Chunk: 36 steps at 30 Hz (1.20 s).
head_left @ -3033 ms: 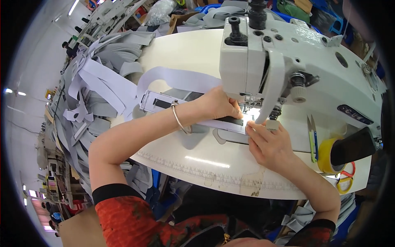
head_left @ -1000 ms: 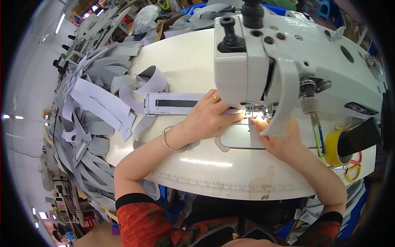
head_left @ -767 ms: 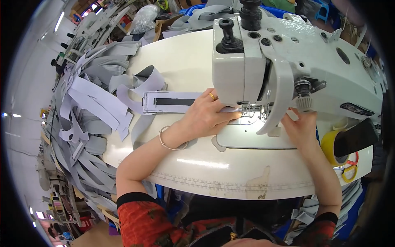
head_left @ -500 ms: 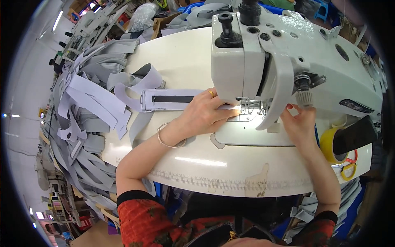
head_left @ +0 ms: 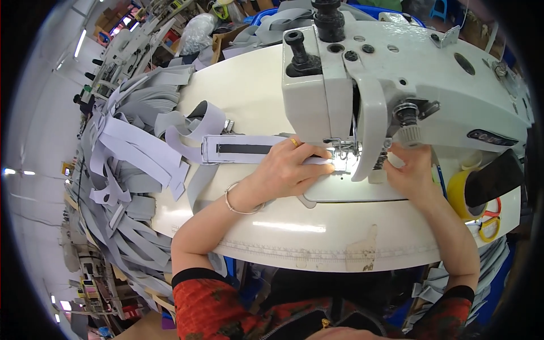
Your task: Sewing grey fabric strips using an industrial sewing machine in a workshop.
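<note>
A lavender fabric strap (head_left: 241, 140) with a dark stripe along its middle lies flat on the table, its right end under the presser foot (head_left: 344, 148) of a white sewing machine (head_left: 453, 107). My left hand (head_left: 289, 170) grips this end, thumb and fingers closed on it just left of the lit needle area. My right hand (head_left: 412, 173) is right of the needle, behind the machine's front guard, with fingers curled together. Whatever those fingertips hold, if anything, is hidden. The strap's left end loops into a loose curl (head_left: 208, 116) beside a small metal buckle (head_left: 228, 126).
Grey and lavender straps (head_left: 127, 150) are heaped along the table's left side. At the right stand a yellow tape roll (head_left: 462, 195) with a black object against it, and scissors (head_left: 489, 228) with red and yellow handles. A printed ruler (head_left: 294, 253) follows the front edge.
The whole view has shifted slightly, with the table and straps sitting further right. My right fingers have curled a little more. My left hand stays on the strap by the needle.
</note>
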Available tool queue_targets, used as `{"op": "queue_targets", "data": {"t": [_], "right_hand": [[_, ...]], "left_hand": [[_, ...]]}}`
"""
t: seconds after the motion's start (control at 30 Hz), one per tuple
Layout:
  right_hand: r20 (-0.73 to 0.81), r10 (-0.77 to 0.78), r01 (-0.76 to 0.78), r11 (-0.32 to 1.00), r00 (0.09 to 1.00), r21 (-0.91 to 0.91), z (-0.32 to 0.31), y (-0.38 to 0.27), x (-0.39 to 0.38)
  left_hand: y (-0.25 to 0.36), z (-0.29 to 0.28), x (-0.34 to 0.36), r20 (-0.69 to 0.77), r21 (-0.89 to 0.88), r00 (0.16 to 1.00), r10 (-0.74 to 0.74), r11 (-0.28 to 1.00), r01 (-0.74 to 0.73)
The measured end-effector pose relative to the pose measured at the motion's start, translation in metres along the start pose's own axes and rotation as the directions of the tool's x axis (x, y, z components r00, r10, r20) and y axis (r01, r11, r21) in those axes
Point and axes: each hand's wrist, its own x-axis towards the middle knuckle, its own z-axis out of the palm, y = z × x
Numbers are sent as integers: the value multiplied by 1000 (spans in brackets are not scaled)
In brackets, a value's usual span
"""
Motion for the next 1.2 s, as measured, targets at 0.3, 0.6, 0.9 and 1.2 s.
{"op": "queue_targets", "data": {"t": [0.3, 0.6, 0.9, 1.2], "right_hand": [[1, -166, 162, 962, 986, -218, 9, 4, -2], [-42, -255, 236, 938, 966, -252, 13, 11, -6], [-9, -290, 279, 929, 957, -242, 16, 18, -8], [112, -331, 349, 902, 937, -253, 10, 20, -8]], "left_hand": [[-4, 4, 1, -43, 102, 998, -40, 994, 44], [-11, 11, 3, -75, 102, 996, -44, 993, 52], [-19, 18, 3, -111, 162, 991, -70, 983, 87], [-9, 9, 14, -198, 69, 980, -33, 997, 47]]}}
